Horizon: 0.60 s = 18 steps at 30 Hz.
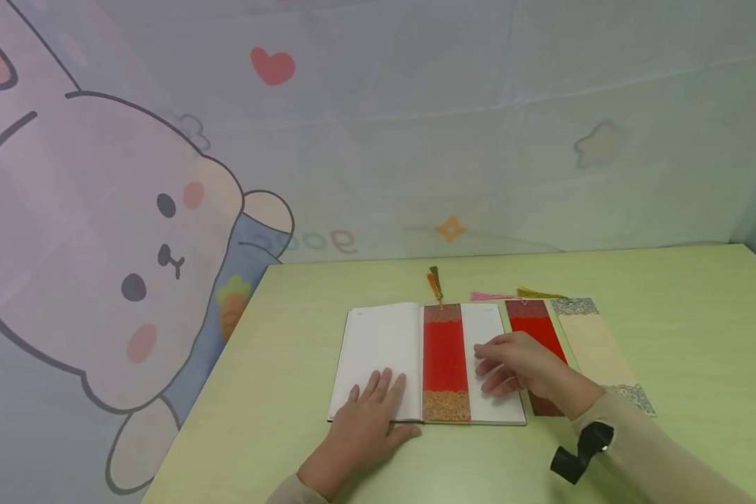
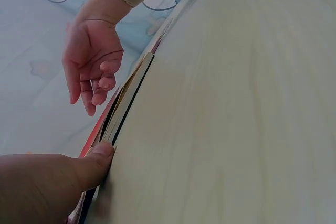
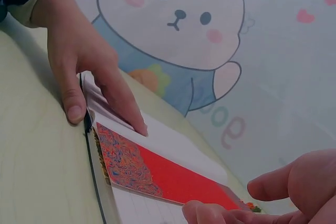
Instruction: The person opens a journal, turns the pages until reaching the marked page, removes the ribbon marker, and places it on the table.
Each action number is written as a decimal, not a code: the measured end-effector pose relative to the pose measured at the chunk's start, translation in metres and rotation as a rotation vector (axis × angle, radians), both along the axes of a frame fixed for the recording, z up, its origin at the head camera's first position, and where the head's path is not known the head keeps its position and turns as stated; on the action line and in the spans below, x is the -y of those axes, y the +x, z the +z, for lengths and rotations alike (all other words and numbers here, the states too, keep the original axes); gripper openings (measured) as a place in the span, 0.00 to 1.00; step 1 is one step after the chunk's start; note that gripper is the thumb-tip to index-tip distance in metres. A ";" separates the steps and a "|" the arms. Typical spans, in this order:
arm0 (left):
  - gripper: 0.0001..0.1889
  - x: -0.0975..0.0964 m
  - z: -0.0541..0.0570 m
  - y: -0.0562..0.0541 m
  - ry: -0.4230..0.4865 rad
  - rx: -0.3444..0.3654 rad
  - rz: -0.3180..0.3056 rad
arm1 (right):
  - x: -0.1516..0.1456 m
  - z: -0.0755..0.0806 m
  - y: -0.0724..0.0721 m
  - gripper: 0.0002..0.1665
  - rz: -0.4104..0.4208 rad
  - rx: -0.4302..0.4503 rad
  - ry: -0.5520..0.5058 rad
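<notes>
An open notebook (image 1: pixel 384 343) with white lined pages lies on the table. Along its right page, beside the fold, lies a red bookmark (image 1: pixel 444 357) with patterned ends and an orange and green tassel (image 1: pixel 435 281) past the top edge. My left hand (image 1: pixel 368 427) rests on the lower left page with fingers spread; its thumb (image 2: pixel 97 161) is at the notebook's bottom edge. Over the right page hovers my right hand (image 1: pixel 516 364), fingers loosely bent, holding nothing. Beneath its wrist, a second red bookmark (image 1: pixel 532 322) is partly hidden.
A cream bookmark (image 1: pixel 595 343) with patterned ends lies at the right of the red ones. Pink (image 1: pixel 491 296) and olive tassels (image 1: pixel 542 293) stretch left from their tops. Behind the pale table (image 1: pixel 687 315) hangs a printed cloth (image 1: pixel 416 140) with a cartoon rabbit.
</notes>
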State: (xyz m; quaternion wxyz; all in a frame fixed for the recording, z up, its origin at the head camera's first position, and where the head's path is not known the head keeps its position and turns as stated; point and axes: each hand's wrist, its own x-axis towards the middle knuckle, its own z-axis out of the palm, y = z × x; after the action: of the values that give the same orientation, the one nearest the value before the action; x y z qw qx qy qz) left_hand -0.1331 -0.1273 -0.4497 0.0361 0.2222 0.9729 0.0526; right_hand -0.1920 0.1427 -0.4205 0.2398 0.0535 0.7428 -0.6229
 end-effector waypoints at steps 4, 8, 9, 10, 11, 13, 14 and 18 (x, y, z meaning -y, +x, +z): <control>0.42 0.000 0.001 0.000 0.019 0.016 0.007 | 0.002 -0.002 -0.004 0.23 0.008 0.035 0.002; 0.41 -0.001 0.003 0.000 0.032 0.037 0.012 | 0.006 -0.002 -0.005 0.21 0.031 0.033 0.037; 0.41 -0.001 0.004 0.000 0.032 0.043 0.017 | 0.007 -0.002 -0.006 0.21 0.036 0.033 0.049; 0.41 -0.001 0.004 0.000 0.029 0.048 0.020 | 0.008 -0.002 -0.007 0.21 0.038 0.035 0.061; 0.41 -0.001 0.005 0.000 0.025 0.052 0.023 | 0.010 -0.002 -0.007 0.20 0.044 0.036 0.075; 0.41 -0.001 0.005 0.000 0.021 0.058 0.027 | 0.012 -0.002 -0.009 0.20 0.045 0.048 0.102; 0.41 -0.001 0.005 0.000 0.019 0.060 0.028 | 0.014 -0.002 -0.010 0.19 0.038 0.058 0.114; 0.41 -0.001 0.004 -0.001 0.018 0.061 0.028 | 0.018 -0.001 -0.013 0.18 0.021 0.081 0.157</control>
State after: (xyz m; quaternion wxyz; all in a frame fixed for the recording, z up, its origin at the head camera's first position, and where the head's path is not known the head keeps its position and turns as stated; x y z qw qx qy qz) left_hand -0.1341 -0.1259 -0.4453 0.0628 0.2073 0.9738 0.0687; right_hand -0.2051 0.1244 -0.4219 0.2712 0.0896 0.7795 -0.5575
